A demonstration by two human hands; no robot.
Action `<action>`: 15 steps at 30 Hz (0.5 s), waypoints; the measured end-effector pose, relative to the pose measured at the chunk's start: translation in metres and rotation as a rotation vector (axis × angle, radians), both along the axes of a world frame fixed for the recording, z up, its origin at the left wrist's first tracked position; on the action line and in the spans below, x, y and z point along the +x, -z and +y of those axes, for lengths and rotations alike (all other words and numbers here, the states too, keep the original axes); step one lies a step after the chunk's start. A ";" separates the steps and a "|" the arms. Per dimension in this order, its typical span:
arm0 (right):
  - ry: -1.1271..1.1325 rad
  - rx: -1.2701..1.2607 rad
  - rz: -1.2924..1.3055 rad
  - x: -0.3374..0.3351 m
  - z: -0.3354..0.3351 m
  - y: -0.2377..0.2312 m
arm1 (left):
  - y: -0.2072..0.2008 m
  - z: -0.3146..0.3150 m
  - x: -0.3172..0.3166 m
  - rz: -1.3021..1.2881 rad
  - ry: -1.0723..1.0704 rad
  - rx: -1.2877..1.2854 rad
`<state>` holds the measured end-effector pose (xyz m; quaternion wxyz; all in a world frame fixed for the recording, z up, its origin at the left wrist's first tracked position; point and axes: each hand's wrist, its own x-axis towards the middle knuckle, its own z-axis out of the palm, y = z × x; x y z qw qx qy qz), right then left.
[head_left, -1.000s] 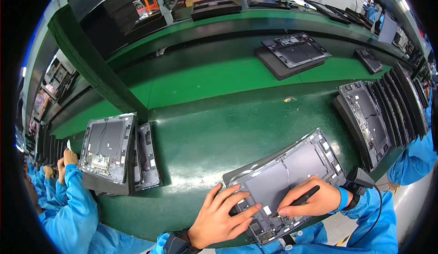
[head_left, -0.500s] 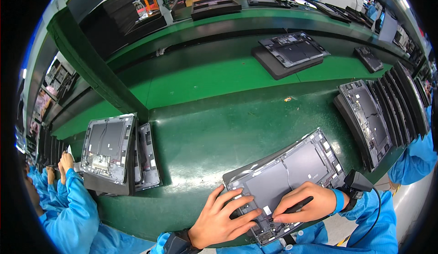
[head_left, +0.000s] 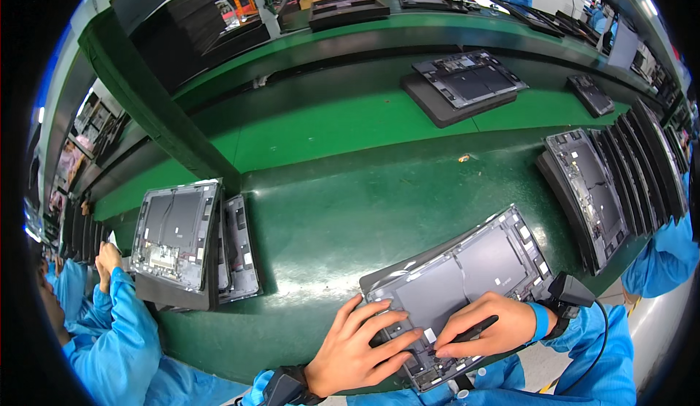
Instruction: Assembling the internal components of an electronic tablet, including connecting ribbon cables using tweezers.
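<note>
An opened tablet housing (head_left: 497, 260), grey inside with a large flat battery area and a thin cable down its middle, lies tilted on a dark foam-like pad (head_left: 423, 257) at the near right. My left hand (head_left: 359, 349) rests with spread fingers over the housing's near left corner. In my right hand (head_left: 494, 324) is a slim black pen-like tool (head_left: 481, 327), pinched between thumb and fingers. Its tip is at the small circuit parts along the near edge, partly hidden by my fingers.
More opened housings stand leaning at the left (head_left: 171, 234). At the right, a housing (head_left: 587, 194) leans against a row of dark pads (head_left: 638, 169). Another housing (head_left: 470, 78) lies on the far green shelf. A co-worker's sleeve (head_left: 124, 318) is at the left.
The view has shifted very slightly. Both hands stay at the same spots on the housing; the right fingertips and tool have barely moved.
</note>
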<state>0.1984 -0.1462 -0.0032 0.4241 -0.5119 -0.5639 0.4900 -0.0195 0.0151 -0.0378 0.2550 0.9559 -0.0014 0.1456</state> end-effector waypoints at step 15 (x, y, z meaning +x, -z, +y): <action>0.070 -0.065 -0.041 0.002 0.003 -0.004 | 0.002 0.001 0.000 -0.021 0.018 0.048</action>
